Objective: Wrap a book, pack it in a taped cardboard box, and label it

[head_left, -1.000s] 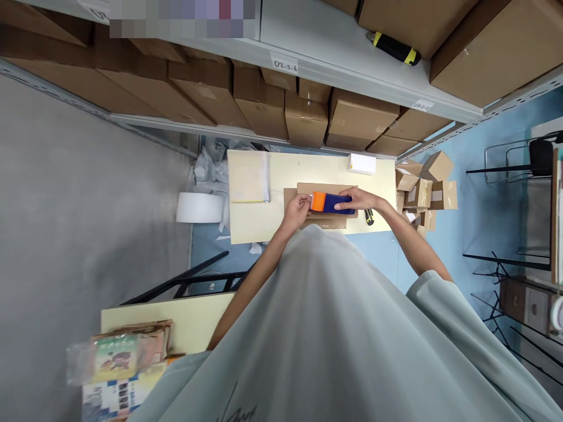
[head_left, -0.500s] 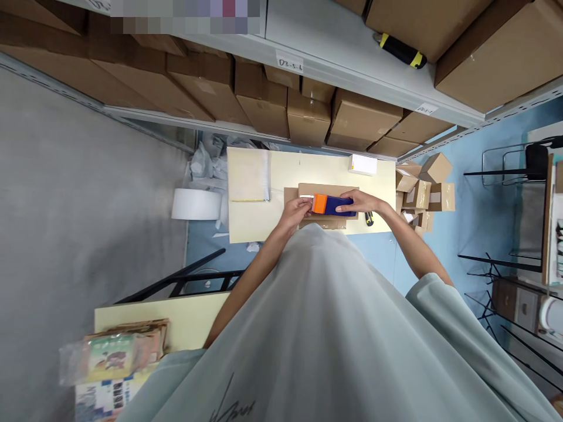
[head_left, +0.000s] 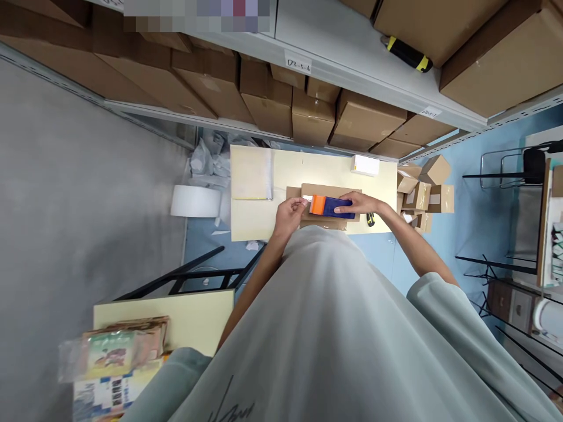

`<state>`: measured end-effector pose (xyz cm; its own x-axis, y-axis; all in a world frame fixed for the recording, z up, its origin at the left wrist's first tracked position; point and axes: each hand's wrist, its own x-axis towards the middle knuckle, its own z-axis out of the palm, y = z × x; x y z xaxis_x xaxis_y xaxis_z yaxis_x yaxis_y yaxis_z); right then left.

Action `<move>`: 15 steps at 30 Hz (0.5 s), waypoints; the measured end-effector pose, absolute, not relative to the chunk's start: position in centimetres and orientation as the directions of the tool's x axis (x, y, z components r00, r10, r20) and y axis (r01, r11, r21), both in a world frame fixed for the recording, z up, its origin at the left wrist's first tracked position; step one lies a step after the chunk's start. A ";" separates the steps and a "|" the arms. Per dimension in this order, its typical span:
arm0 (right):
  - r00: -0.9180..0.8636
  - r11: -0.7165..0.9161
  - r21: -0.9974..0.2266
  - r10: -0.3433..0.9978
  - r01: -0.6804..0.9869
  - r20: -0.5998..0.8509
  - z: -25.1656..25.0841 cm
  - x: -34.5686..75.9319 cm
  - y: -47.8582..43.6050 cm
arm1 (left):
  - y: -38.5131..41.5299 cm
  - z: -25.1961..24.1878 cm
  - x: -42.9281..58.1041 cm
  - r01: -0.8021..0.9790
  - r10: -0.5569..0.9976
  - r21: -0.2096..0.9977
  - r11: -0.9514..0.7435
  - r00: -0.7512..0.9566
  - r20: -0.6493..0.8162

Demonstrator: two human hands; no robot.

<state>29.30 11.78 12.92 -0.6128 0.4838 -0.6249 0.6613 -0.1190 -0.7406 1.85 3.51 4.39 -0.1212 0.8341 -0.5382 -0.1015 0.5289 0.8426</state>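
My right hand (head_left: pixel 361 203) grips the blue handle end of an orange and blue tape dispenser (head_left: pixel 331 206), held over a flat brown cardboard piece (head_left: pixel 329 191) on the pale yellow table (head_left: pixel 308 170). My left hand (head_left: pixel 288 214) is closed in a pinch on a strip of clear tape (head_left: pixel 307 199) pulled out from the dispenser's orange end.
A stack of plastic mailers (head_left: pixel 250 174) lies at the table's left, a small white box (head_left: pixel 365 165) at its far right. A black and yellow tool (head_left: pixel 370 219) lies by my right wrist. Small taped boxes (head_left: pixel 424 187) lie on the blue floor. Shelves of cartons (head_left: pixel 281 99) stand behind.
My left hand has drawn away to the left from the dispenser's orange end, stretching the tape out. The right hand and dispenser stay in place.
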 end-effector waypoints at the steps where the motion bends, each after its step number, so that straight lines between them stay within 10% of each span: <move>1: -0.601 -0.129 -0.730 0.480 0.672 -0.639 12.9 29.4 11.8 | 3.4 4.4 1.2 -0.110 0.827 0.840 0.532 -0.144 -0.543; 15: -0.475 -0.123 -0.630 0.551 0.767 -0.686 13.7 30.2 11.5 | 4.1 2.2 -2.9 -0.202 0.794 0.811 0.549 -0.176 -0.582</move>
